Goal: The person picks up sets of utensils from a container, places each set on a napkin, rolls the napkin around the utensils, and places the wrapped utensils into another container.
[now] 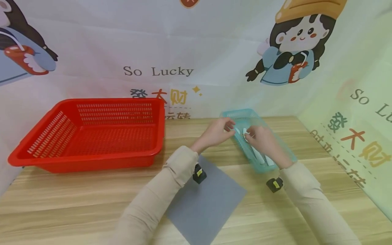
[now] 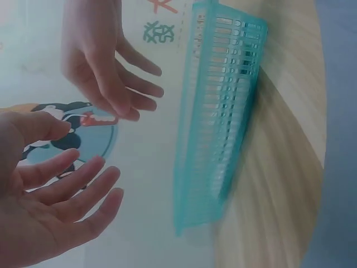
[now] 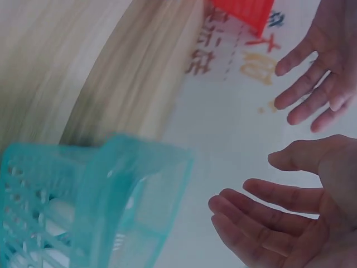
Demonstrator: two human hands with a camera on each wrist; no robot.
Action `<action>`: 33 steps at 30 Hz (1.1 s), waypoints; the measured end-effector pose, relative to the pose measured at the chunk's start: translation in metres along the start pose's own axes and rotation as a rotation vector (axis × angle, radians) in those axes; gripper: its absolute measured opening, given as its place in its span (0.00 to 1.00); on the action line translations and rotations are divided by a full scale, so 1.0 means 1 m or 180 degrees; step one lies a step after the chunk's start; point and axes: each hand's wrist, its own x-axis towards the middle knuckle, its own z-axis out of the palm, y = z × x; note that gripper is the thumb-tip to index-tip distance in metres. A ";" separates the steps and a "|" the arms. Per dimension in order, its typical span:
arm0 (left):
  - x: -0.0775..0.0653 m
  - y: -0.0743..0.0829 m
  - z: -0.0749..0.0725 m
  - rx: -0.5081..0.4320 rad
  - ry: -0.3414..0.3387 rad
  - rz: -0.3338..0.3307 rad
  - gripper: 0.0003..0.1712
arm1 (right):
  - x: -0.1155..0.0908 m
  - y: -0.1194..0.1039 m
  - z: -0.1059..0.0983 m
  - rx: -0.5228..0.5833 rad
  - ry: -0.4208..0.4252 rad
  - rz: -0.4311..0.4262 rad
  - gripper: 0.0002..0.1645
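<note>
A long teal plastic basket (image 1: pixel 265 167) stands at the right of the table, with several white elongated things (image 1: pixel 258 156) lying in it. My left hand (image 1: pixel 216 132) hovers at the basket's left rim, fingers loosely bent. Over the basket's middle is my right hand (image 1: pixel 264 140), its fingers relaxed as well. In the left wrist view, the left hand (image 2: pixel 61 206) and right hand (image 2: pixel 103 70) face each other with nothing between them. The right wrist view shows the right hand (image 3: pixel 273 218) above and beside the basket's corner (image 3: pixel 136 173), holding nothing.
A big red slatted basket (image 1: pixel 101 162) stands at the left, with nothing visible in it. A grey square sheet (image 1: pixel 211 200) lies turned on the wooden table (image 1: pixel 76 204) beneath the left forearm. A printed cloth (image 1: pixel 214 44) hangs behind and to the right.
</note>
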 end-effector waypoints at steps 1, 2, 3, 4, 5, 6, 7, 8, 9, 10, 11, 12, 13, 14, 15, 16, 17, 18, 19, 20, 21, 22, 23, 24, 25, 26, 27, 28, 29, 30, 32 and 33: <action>0.003 0.001 0.003 -0.0059 -0.0014 -0.0080 0.18 | 0.002 0.002 0.000 0.0014 -0.0059 0.0064 0.13; 0.006 0.001 0.006 -0.0108 -0.0018 -0.0142 0.18 | 0.003 0.004 0.001 -0.0002 -0.0120 0.0119 0.14; 0.008 0.002 0.009 -0.0144 -0.0023 -0.0195 0.19 | 0.005 0.006 0.001 -0.0013 -0.0183 0.0177 0.15; 0.011 0.002 0.012 -0.0165 -0.0028 -0.0239 0.19 | 0.006 0.007 0.001 -0.0019 -0.0252 0.0232 0.15; 0.014 0.001 0.015 -0.0169 -0.0024 -0.0264 0.20 | 0.007 0.008 0.002 -0.0015 -0.0327 0.0289 0.16; 0.016 0.001 0.018 -0.0171 -0.0025 -0.0293 0.20 | 0.008 0.010 0.002 -0.0016 -0.0399 0.0331 0.17; 0.018 0.001 0.021 -0.0164 -0.0026 -0.0334 0.20 | 0.009 0.011 0.002 -0.0012 -0.0486 0.0390 0.17; 0.021 0.000 0.024 -0.0144 -0.0022 -0.0361 0.20 | 0.011 0.012 0.002 -0.0021 -0.0565 0.0435 0.18; 0.023 -0.002 0.027 -0.0111 -0.0022 -0.0385 0.20 | 0.012 0.014 0.003 -0.0022 -0.0651 0.0474 0.18; 0.027 -0.005 0.031 -0.0080 -0.0023 -0.0405 0.20 | 0.015 0.020 0.006 -0.0019 -0.0730 0.0490 0.19; 0.030 -0.008 0.035 -0.0041 -0.0037 -0.0428 0.20 | 0.017 0.026 0.009 -0.0031 -0.0821 0.0520 0.19; 0.036 -0.018 0.042 -0.0019 0.0015 -0.0336 0.19 | 0.021 0.037 0.015 -0.0055 -0.0914 0.0555 0.20; 0.040 -0.023 0.048 -0.0003 0.0014 -0.0334 0.18 | 0.025 0.055 0.026 -0.0046 -0.0919 0.0476 0.21; 0.043 -0.029 0.053 0.0008 0.0004 -0.0336 0.18 | 0.030 0.069 0.035 -0.0054 -0.0994 0.0499 0.22; 0.047 -0.036 0.059 0.0004 0.0000 -0.0340 0.17 | 0.035 0.084 0.046 -0.0061 -0.1089 0.0542 0.23; 0.051 -0.043 0.065 -0.0018 0.0005 -0.0329 0.17 | 0.040 0.102 0.058 -0.0035 -0.1201 0.0593 0.25; 0.050 -0.043 0.069 0.0022 0.0037 -0.0332 0.17 | 0.045 0.118 0.069 -0.0042 -0.1319 0.0655 0.26; 0.055 -0.052 0.076 -0.0045 0.0035 -0.0339 0.17 | 0.050 0.137 0.083 -0.0029 -0.1381 0.0634 0.26; 0.059 -0.058 0.083 -0.0058 0.0036 -0.0376 0.16 | 0.054 0.153 0.095 -0.0005 -0.1437 0.0624 0.26; 0.065 -0.070 0.092 -0.0093 0.0093 -0.0296 0.15 | 0.058 0.162 0.103 -0.0025 -0.1578 0.0741 0.24; 0.071 -0.082 0.101 -0.0131 0.0142 -0.0233 0.15 | 0.062 0.176 0.114 -0.0014 -0.1613 0.0705 0.23; 0.077 -0.093 0.110 -0.0152 0.0173 -0.0190 0.14 | 0.065 0.187 0.123 0.0048 -0.1646 0.0673 0.23; 0.082 -0.102 0.118 -0.0182 0.0214 -0.0125 0.13 | 0.067 0.197 0.131 0.0061 -0.1649 0.0663 0.21; 0.091 -0.118 0.127 -0.0263 0.0219 -0.0078 0.13 | 0.069 0.205 0.138 0.0072 -0.1621 0.0640 0.20; 0.091 -0.118 0.128 -0.0295 0.0206 -0.0085 0.13 | 0.072 0.211 0.143 0.0055 -0.1629 0.0671 0.19; 0.088 -0.115 0.127 -0.0321 0.0214 -0.0080 0.13 | 0.073 0.214 0.145 0.0008 -0.1690 0.0657 0.19; 0.083 -0.107 0.124 -0.0326 0.0174 -0.0177 0.14 | 0.074 0.217 0.148 -0.0052 -0.1683 0.0633 0.19; 0.076 -0.096 0.117 -0.0348 0.0144 -0.0249 0.14 | 0.075 0.218 0.151 -0.0137 -0.1676 0.0623 0.19; 0.065 -0.079 0.109 -0.0329 0.0141 -0.0292 0.13 | 0.076 0.220 0.154 -0.0269 -0.1661 0.0599 0.20; 0.056 -0.064 0.100 -0.0339 0.0108 -0.0411 0.13 | 0.076 0.220 0.155 -0.0355 -0.1647 0.0558 0.20; 0.040 -0.038 0.087 -0.0323 0.0119 -0.0529 0.12 | 0.077 0.218 0.153 -0.0467 -0.1711 0.0522 0.19; 0.034 -0.026 0.081 -0.0327 0.0070 -0.0634 0.12 | 0.076 0.218 0.155 -0.0468 -0.1669 0.0553 0.19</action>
